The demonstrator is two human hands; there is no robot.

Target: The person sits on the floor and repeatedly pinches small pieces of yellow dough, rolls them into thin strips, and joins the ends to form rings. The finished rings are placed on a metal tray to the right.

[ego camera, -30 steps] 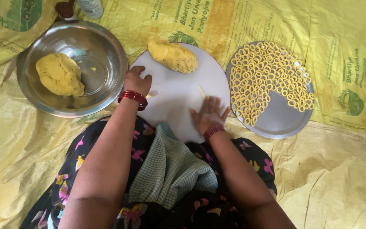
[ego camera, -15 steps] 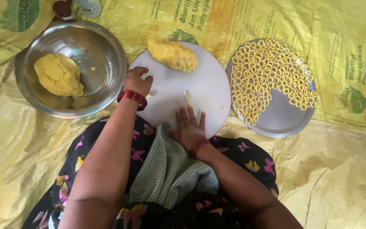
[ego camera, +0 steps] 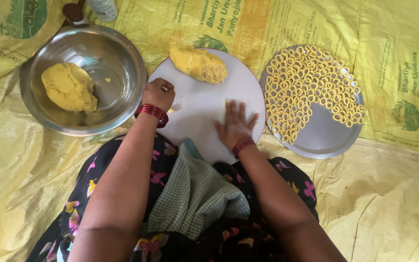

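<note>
A smooth round white board (ego camera: 197,109) lies on a crinkled yellow plastic sheet (ego camera: 30,179) spread over the floor. At the board's far edge sits a rough, crumbly lump of yellow dough (ego camera: 198,63), torn on its right end. The right hand (ego camera: 235,126) lies flat on the near right part of the board, fingers (ego camera: 241,110) spread and straight, palm down; a thin bit of dough seems to lie under it, but it is mostly hidden. The left hand (ego camera: 158,93) rests on the board's left edge with the fingers curled shut into a loose fist; whether it holds anything cannot be told. Red bangles (ego camera: 152,112) ring the left wrist.

Left of the board, touching it, stands a shiny steel bowl (ego camera: 122,63) with a second dough ball (ego camera: 69,87) inside. Right of the board, a flat steel plate (ego camera: 323,138) carries many small yellow dough rings (ego camera: 306,82) packed close together, its near right part bare. A checked green cloth (ego camera: 195,194) lies across the person's lap.
</note>
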